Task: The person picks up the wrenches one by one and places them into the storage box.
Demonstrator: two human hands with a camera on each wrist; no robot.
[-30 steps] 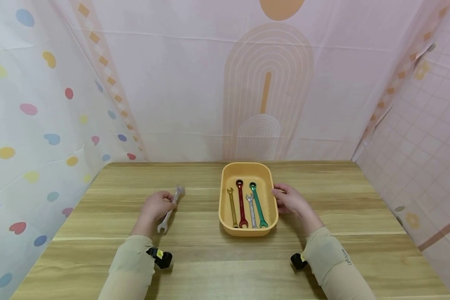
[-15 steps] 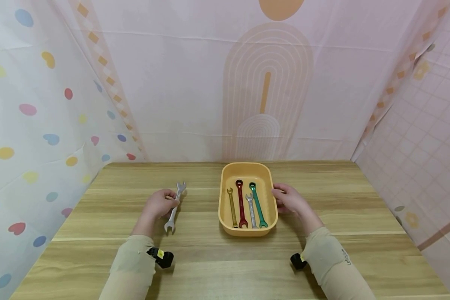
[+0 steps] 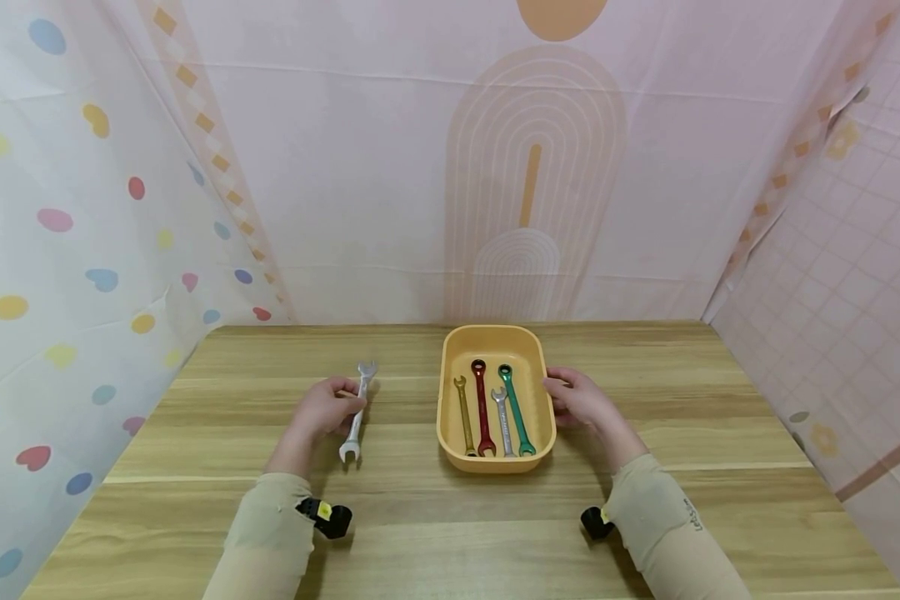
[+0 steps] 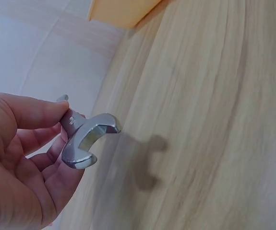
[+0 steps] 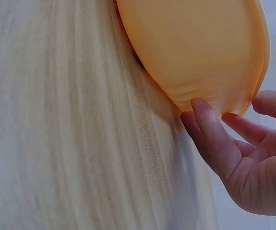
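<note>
My left hand (image 3: pixel 322 412) pinches a silver open-ended wrench (image 3: pixel 356 413) by its shaft, a little above the wooden table (image 3: pixel 390 533); the left wrist view shows its jaw end (image 4: pixel 87 139) past my thumb. An orange tray (image 3: pixel 451 350) sits at the table's middle. In it lie a yellow wrench (image 3: pixel 465 417), a red one (image 3: pixel 482 407), a small silver one (image 3: pixel 503 421) and a green one (image 3: pixel 517 408). My right hand (image 3: pixel 579 398) rests against the tray's right side, fingers (image 5: pixel 210 134) touching its outer wall (image 5: pixel 195 43).
Patterned fabric walls close in the table at the back and both sides. Bare wood lies left of the tray, right of it, and along the near edge. Small black wrist devices (image 3: pixel 328 517) sit by each forearm.
My left hand has carried the silver wrench rightward, toward the tray, and turned it closer to upright. The right hand and tray have not moved.
</note>
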